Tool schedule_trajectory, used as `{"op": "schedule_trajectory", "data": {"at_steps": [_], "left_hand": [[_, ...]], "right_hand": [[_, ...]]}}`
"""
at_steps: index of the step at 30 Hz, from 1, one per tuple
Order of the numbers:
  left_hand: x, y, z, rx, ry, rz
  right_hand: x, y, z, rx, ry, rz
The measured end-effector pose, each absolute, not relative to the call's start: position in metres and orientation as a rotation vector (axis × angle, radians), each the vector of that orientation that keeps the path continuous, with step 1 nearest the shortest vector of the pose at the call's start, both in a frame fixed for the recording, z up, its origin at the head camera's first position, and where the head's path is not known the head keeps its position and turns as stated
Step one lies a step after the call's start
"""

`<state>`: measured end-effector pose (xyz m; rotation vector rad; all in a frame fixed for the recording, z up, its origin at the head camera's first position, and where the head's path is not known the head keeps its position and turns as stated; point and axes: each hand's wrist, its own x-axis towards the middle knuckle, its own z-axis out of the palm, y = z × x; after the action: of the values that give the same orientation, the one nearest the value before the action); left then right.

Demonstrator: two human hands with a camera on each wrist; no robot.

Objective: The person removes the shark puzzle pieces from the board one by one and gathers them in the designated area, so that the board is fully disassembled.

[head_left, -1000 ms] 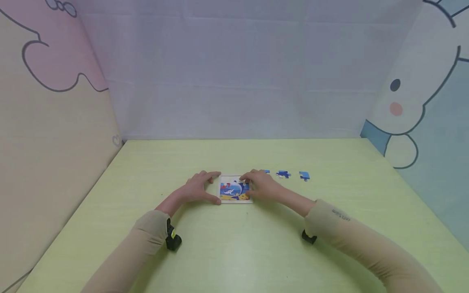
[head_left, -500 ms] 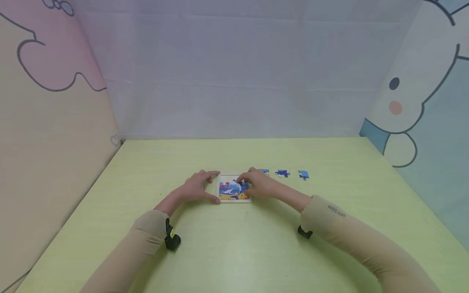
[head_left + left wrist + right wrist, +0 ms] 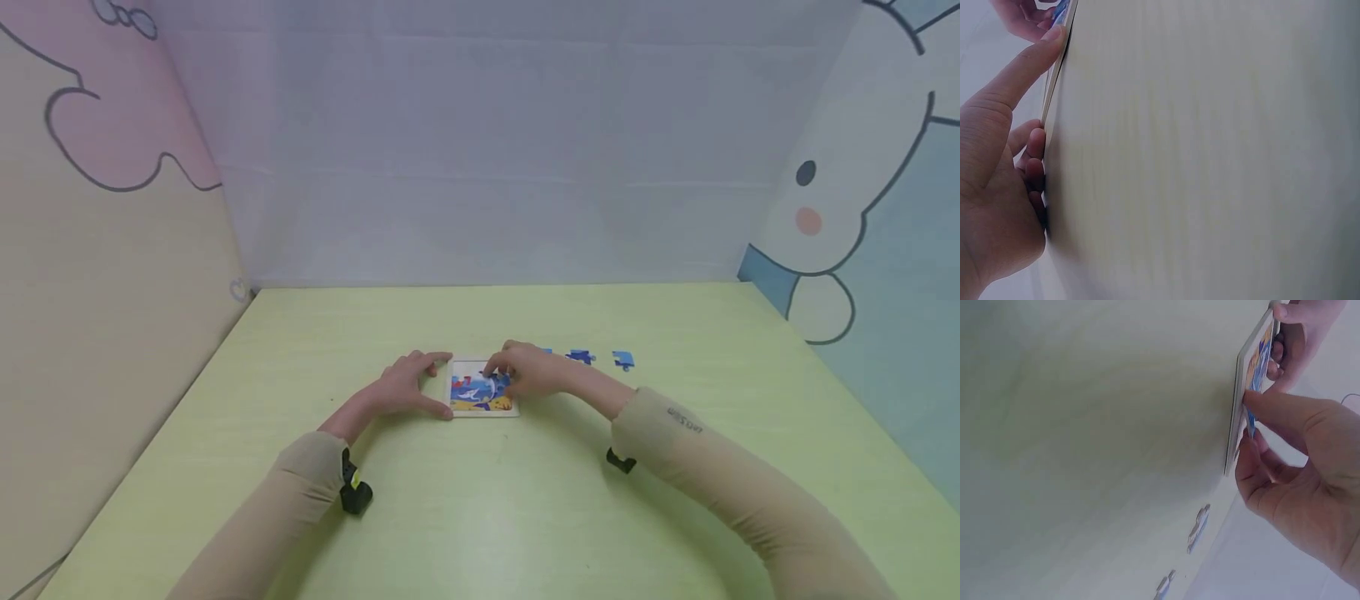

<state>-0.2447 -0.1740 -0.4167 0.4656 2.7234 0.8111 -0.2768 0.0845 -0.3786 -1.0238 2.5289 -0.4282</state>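
Observation:
In the head view a square puzzle board (image 3: 483, 414) with a pale rim and a bright sea picture lies flat on the table. My left hand (image 3: 405, 383) holds its left side, thumb at the near corner and index finger at the far one. In the left wrist view that thumb (image 3: 1029, 65) presses on the board's edge. Over the board's right part, my right hand (image 3: 534, 371) pinches a blue puzzle piece (image 3: 1250, 423) between thumb and fingers, low against the picture. The fingers hide most of this piece in the head view.
Loose puzzle pieces lie right of the board: a dark blue one (image 3: 580, 357), a light blue one (image 3: 622, 360) and one partly hidden behind the right hand (image 3: 547, 351). A pale curtain (image 3: 480, 167) stands behind the yellow-green table (image 3: 480, 500).
My right hand has shifted slightly left and further over the board, with its wrist and forearm turning a little. The left hand and the board stay in place.

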Motion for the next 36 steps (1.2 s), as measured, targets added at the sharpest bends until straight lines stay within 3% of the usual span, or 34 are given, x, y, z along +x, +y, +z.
{"op": "schedule_trajectory", "data": {"at_steps": [10,20,36], "left_hand": [[-0.244,-0.174,-0.418,0.479,2.733,0.806],[-0.244,-0.174,-0.419,0.483,2.741,0.799],[-0.246,-0.177,-0.421,0.479,2.745,0.785]], "right_hand": [[-0.28,0.091,-0.385,-1.184,2.561,-0.402],[-0.27,0.121,-0.4,-1.072,2.636,-0.712],[-0.257,0.197,-0.407,-0.994,2.709,-0.807]]}}
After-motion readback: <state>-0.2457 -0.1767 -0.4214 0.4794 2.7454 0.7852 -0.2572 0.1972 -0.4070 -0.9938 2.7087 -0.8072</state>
